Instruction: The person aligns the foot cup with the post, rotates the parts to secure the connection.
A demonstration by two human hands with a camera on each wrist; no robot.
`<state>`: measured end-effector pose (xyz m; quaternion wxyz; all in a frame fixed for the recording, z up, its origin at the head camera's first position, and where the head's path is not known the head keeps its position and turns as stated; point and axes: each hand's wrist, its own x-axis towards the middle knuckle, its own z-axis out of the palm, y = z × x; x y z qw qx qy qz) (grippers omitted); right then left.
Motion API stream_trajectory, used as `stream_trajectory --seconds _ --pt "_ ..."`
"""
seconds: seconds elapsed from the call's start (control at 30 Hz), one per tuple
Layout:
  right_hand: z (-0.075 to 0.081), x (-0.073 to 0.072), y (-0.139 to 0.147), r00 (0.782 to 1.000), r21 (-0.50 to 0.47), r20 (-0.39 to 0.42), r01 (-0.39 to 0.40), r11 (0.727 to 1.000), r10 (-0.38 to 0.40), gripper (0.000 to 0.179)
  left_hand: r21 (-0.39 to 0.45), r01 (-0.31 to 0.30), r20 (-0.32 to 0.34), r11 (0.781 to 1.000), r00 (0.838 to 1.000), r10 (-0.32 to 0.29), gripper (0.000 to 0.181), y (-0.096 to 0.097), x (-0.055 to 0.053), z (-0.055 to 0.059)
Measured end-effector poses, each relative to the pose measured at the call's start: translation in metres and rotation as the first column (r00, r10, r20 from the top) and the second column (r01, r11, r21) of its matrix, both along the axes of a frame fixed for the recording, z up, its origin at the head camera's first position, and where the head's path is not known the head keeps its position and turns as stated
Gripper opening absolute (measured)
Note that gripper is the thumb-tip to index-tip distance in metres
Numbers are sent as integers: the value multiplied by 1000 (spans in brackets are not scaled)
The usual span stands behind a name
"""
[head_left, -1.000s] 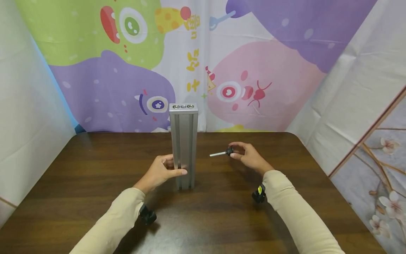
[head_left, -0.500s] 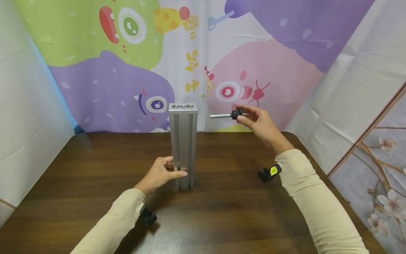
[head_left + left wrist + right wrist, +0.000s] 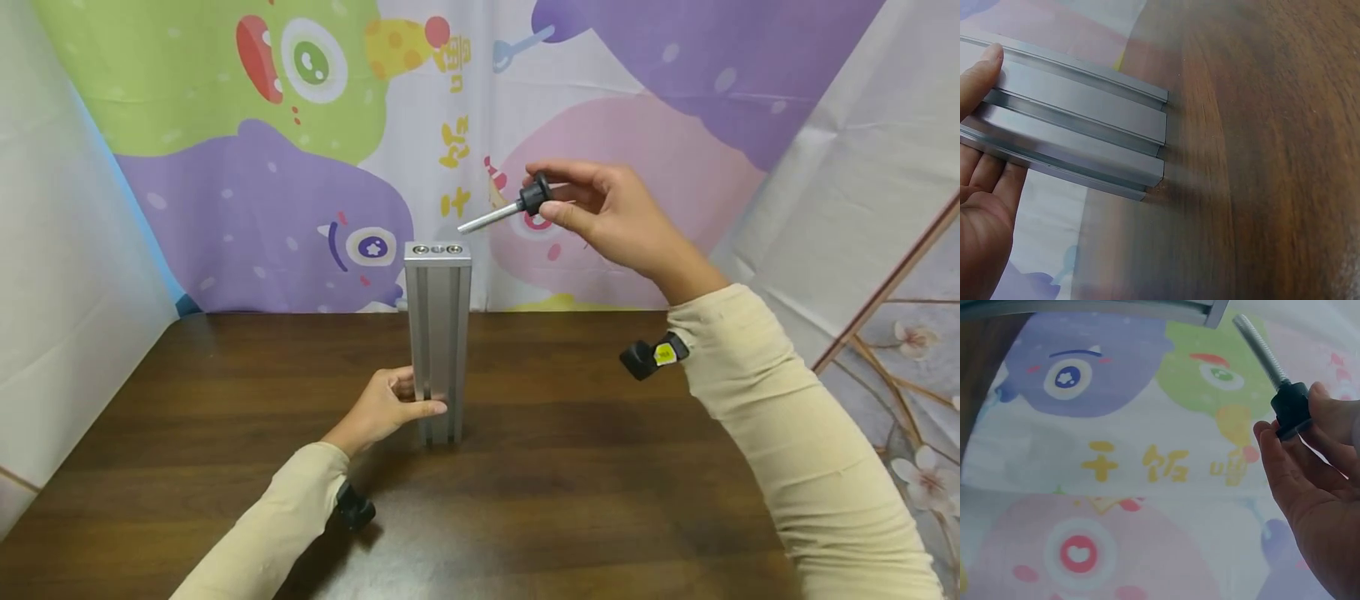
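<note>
An aluminium extrusion profile (image 3: 438,333) stands upright on the table, its silver end plate (image 3: 438,261) on top showing two screws and a middle hole. My left hand (image 3: 384,410) grips the profile low down, with the thumb on the near face. In the left wrist view, the grooved profile (image 3: 1097,100) meets the wood at its lower end. Between right thumb and fingers, my right hand (image 3: 622,218) pinches a levelling foot (image 3: 534,197) by its black base. Its threaded stud (image 3: 1260,350) slants down-left, the tip just above and right of the plate, apart from it.
The brown wooden table (image 3: 187,433) spreads around the profile. A cartoon-printed cloth (image 3: 300,225) hangs behind it, with white cloth (image 3: 67,250) along the left side and a flower-patterned cloth (image 3: 900,400) at the right. Both wrists carry black camera mounts.
My right hand has risen from low beside the profile to above its top, and the levelling foot's stud has tilted downward. The left hand keeps its hold, with the profile nearly still.
</note>
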<state>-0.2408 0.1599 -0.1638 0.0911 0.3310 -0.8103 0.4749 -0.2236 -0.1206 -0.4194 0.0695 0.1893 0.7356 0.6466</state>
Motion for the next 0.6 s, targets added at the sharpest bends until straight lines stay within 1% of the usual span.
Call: stream_trajectory --seconds 0.07,0.13,0.3,0.4,0.5,0.6 --pt "7 2 -5 1000 54 -17 -3 999 4 40 -2 -1 1 1000 1000 1 42 0 0 0" --pt "12 3 -11 1000 82 -15 -12 997 13 40 1 1 1 1000 1000 -1 42 0 -1 0" --pt "25 7 -23 998 130 -18 -64 989 67 38 3 4 14 1000 1000 -4 45 0 -1 0" --pt "31 8 -27 995 161 -37 -86 983 94 38 0 4 21 1000 1000 -4 46 0 -1 1" --pt "37 9 -31 995 204 -56 -74 976 87 38 -1 1 23 1000 1000 -1 47 0 0 1" --pt "43 11 -35 994 270 -82 -42 962 67 39 0 -1 21 1000 1000 1 47 0 0 2"
